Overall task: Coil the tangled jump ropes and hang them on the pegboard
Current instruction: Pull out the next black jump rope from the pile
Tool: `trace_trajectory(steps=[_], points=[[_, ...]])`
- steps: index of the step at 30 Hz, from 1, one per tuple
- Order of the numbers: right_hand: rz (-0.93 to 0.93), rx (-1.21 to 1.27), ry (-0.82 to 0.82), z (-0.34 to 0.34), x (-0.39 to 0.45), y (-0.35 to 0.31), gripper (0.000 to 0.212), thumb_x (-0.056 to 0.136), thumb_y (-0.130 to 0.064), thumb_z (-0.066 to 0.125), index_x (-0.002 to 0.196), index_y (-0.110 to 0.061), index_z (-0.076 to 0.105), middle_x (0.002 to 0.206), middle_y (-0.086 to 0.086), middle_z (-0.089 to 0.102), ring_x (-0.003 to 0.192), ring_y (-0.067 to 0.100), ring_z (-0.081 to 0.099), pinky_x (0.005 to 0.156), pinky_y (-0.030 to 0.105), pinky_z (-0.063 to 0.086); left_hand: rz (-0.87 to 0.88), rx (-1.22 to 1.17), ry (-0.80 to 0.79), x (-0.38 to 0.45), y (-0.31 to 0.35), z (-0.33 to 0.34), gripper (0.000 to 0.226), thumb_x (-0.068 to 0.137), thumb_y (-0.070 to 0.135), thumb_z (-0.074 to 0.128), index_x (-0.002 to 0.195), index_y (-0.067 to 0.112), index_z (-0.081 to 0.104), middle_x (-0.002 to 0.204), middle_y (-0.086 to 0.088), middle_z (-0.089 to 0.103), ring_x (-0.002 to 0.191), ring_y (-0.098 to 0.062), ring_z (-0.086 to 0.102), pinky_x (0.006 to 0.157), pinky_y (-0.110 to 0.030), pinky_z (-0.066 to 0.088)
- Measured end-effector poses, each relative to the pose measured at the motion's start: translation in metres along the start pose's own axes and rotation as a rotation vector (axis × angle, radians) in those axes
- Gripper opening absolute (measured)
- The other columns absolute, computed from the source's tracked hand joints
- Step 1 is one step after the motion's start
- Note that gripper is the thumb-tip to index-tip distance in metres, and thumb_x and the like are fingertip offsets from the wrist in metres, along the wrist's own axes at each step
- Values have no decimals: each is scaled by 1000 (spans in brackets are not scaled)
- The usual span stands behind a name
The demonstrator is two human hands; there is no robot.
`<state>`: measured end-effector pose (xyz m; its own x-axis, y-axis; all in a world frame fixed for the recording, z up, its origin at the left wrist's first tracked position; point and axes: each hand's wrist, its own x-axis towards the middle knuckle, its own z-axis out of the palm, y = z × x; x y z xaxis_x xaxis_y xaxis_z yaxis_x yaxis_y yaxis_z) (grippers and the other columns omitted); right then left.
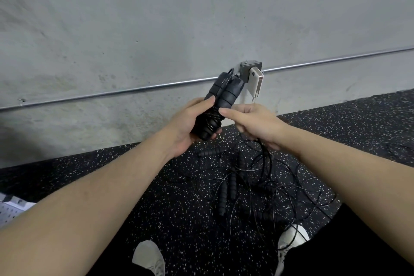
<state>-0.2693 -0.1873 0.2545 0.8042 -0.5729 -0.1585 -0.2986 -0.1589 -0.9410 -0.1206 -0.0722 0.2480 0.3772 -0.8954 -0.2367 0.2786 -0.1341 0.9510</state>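
My left hand (190, 123) grips a pair of black foam jump rope handles (221, 94) held upright side by side, with thin black cord wound around their lower part. My right hand (253, 123) pinches that cord beside the wraps, and the cord trails down from it to the floor. Below my hands a tangled pile of black jump ropes (257, 184) with several foam handles lies on the speckled black floor. A corner of the white pegboard (11, 210) shows at the far left edge.
A grey concrete wall carries a metal conduit (112, 94) and an outlet box with a white charger (256, 80) plugged in, right behind the handles. My two white shoes (149, 257) stand at the bottom, one with cord lying across it.
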Motion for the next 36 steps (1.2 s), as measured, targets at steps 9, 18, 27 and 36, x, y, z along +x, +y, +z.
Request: trace_trajectory(steps=[9, 18, 27, 36], points=[[-60, -169, -317, -21, -4, 4, 29, 104, -39, 47, 105, -22, 70, 63, -7, 41, 56, 11, 36, 56, 22, 36, 33, -119, 19, -3, 14, -25, 34, 82, 37, 65, 101, 9, 71, 83, -7, 68, 62, -25, 63, 50, -28, 46], [-65, -365, -256, -43, -2, 13, 42, 81, -66, 62, 81, -26, 74, 64, -2, 51, 63, 16, 44, 65, 26, 38, -21, -30, -152, -4, 13, -31, 18, 70, 27, 76, 83, 23, 64, 88, -14, 69, 61, -32, 62, 47, -31, 49], [-66, -475, -233, -54, 8, 18, 7, 80, -23, 82, 79, -28, 77, 72, -10, 72, 62, 0, 60, 68, 22, 48, -126, 433, -381, -3, 8, -14, 30, 63, 29, 85, 90, 22, 75, 91, -9, 74, 78, -27, 72, 64, -38, 62], [-130, -643, -318, -45, 16, 9, 40, 79, -23, 86, 108, -42, 66, 81, -14, 75, 69, 15, 66, 67, 27, 47, 46, 1246, -418, 1, -5, 8, 31, 78, 41, 86, 99, 27, 68, 98, 7, 70, 89, -14, 65, 86, -38, 55]])
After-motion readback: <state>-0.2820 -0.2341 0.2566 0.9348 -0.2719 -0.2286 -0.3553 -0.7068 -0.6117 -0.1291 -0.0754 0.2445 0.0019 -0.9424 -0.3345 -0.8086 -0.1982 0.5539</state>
